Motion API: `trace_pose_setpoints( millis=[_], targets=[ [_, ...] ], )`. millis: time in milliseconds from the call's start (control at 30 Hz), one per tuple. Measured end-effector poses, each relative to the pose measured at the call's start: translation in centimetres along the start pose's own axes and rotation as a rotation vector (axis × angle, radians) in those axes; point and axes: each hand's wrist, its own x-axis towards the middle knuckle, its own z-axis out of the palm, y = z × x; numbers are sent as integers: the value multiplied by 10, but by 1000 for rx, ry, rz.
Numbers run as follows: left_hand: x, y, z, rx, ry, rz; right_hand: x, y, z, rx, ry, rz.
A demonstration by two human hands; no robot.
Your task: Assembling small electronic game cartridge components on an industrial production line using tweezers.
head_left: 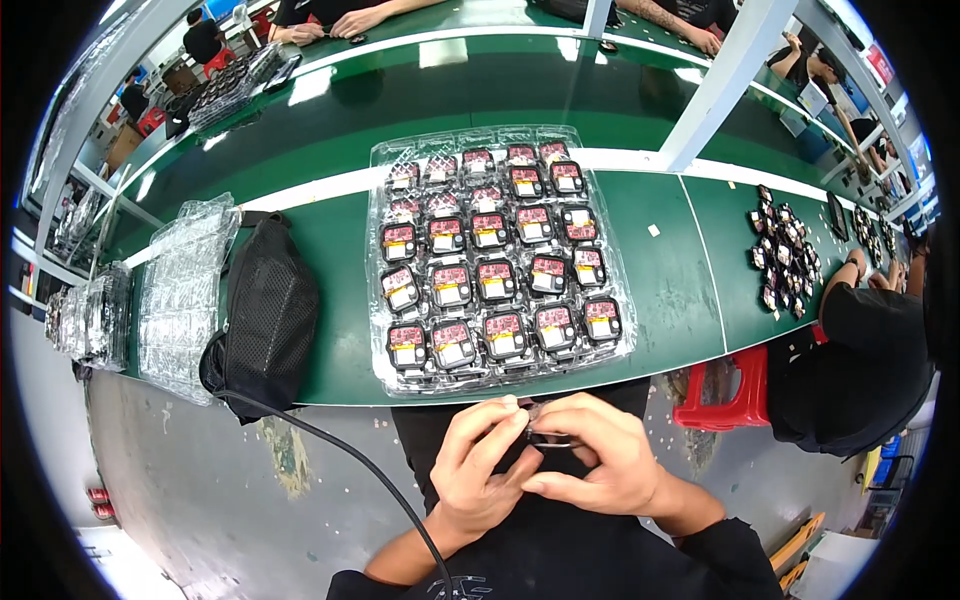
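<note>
Close to my body, just off the table's near edge, my left hand (478,468) and my right hand (607,458) meet around a small black part (540,438). Fingers of both hands are bent and closed on it. They cover most of its surface, so its exact kind stays hidden. A thin light edge shows on its right side. Beyond the hands lies a clear plastic tray (628,325) with rows of small black square units (505,334) that carry red and white labels.
A black mesh bag (272,305) and stacked clear trays (185,290) lie to the left. A black cable (350,452) runs across my left side. Right of the tray are a pile of black parts (783,250), a red stool (735,395) and a seated co-worker (850,350). A grey post (725,90) rises behind.
</note>
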Motion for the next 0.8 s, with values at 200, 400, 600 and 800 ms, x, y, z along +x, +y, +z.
trace_pose_setpoints(
  millis=[200, 400, 600, 800],
  targets=[
    [4, -8, -8, -50, 264, -148, 73, 13, -8, -394, 229, -337],
    [-7, -9, -18, -54, 175, -160, 207, 54, -36, -973, 33, -173],
    [-19, -14, -27, -71, 190, -246, 236, 73, -34, -1045, -104, -93],
    [-22, -23, -34, -74, 226, -272, 228, 61, -33, -991, -157, -111]
  ],
)
